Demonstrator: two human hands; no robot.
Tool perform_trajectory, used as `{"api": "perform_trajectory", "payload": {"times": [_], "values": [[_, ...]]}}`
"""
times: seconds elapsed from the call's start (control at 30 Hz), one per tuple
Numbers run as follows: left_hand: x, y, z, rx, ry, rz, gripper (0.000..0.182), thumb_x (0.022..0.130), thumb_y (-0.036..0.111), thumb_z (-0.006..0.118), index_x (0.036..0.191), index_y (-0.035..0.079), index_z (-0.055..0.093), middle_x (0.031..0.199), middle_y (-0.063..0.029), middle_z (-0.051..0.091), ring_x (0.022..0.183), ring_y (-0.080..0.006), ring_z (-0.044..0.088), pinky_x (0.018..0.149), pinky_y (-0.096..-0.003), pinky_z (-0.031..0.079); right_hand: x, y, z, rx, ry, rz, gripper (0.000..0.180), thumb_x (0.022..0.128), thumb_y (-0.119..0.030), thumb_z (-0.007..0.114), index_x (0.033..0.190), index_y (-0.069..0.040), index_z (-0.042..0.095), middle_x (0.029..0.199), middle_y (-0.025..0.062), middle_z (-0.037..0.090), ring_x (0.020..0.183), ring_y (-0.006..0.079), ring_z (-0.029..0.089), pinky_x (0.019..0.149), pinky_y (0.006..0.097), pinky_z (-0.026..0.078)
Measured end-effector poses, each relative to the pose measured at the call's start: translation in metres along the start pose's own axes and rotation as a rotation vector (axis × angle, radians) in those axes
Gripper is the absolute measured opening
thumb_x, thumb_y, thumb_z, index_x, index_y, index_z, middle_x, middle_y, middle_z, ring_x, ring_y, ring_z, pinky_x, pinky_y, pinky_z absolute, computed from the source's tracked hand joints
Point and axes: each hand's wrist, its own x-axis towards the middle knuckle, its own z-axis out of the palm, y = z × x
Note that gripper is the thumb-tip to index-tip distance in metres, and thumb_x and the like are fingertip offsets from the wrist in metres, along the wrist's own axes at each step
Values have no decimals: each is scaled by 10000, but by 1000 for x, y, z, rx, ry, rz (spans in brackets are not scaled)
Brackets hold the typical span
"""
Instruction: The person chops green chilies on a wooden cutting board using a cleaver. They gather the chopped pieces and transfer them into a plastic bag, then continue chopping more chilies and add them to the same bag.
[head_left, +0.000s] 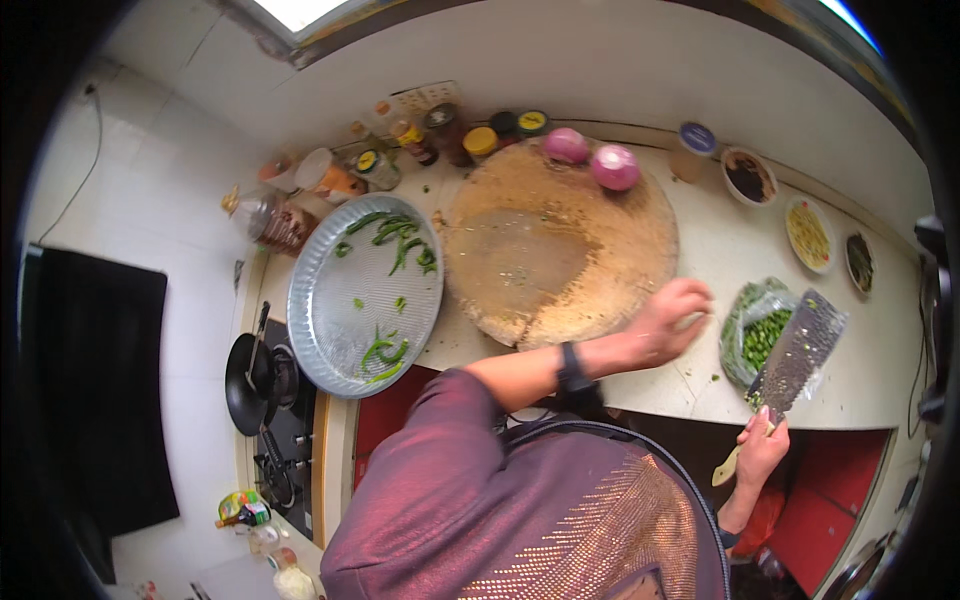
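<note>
My left hand (679, 322), blurred and with curled fingers, is over the counter just right of the round wooden chopping block (630, 255). Something small and pale shows at its fingers, but I cannot tell what. My right hand (763, 446) grips the handle of a cleaver (799, 345), whose wide blade carries green bits. That blade overlaps a clear plastic bag (739, 319) of chopped greens (766, 337). Two peeled red onions (615, 167) lie at the block's back edge. A wet patch and small scraps mark its top.
A large ribbed metal tray (322, 300) with green peppers (386, 351) stands left of the block. Jars and bottles (415, 142) line the wall. At right are a lidded tub (695, 150), a bowl of dark paste (748, 176) and small dishes (810, 234). A wok (244, 382) sits on the hob.
</note>
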Motion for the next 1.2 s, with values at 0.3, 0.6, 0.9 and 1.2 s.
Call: {"api": "perform_trajectory", "payload": {"times": [0.3, 0.6, 0.9, 1.2], "values": [[-182, -63, -388, 551, 684, -879, 251, 853, 151, 704, 1056, 9, 664, 952, -102, 702, 879, -187, 668, 794, -320, 532, 8, -64, 161, -455, -161, -482, 371, 789, -160, 771, 1127, -105, 629, 775, 94, 644, 678, 271, 624, 641, 406, 479], [-314, -208, -624, 1101, 480, -751, 498, 819, 75, 640, 1301, -8, 548, 1309, -254, 542, 1183, -417, 530, 978, -480, 448, -6, -58, 278, -925, 60, -496, 416, 830, -255, 724, 1176, -56, 607, 1077, 147, 638, 976, 348, 625, 834, 446, 497], [-299, -201, -606, 827, 0, -843, 175, 786, 122, 698, 929, 26, 664, 998, -117, 558, 984, -332, 591, 832, -448, 508, -27, -27, 305, -989, 347, -626, 426, 857, -177, 634, 1259, -58, 561, 1197, 169, 585, 1137, 376, 532, 979, 467, 417], [-219, -271, -604, 1073, 266, -420, 409, 837, 321, 702, 1077, 0, 627, 1108, -169, 571, 1107, -374, 503, 943, -469, 423, -22, -24, 295, -1045, 328, -557, 436, 845, -198, 624, 1262, -81, 563, 1218, 157, 587, 1139, 374, 531, 979, 472, 417]]}}
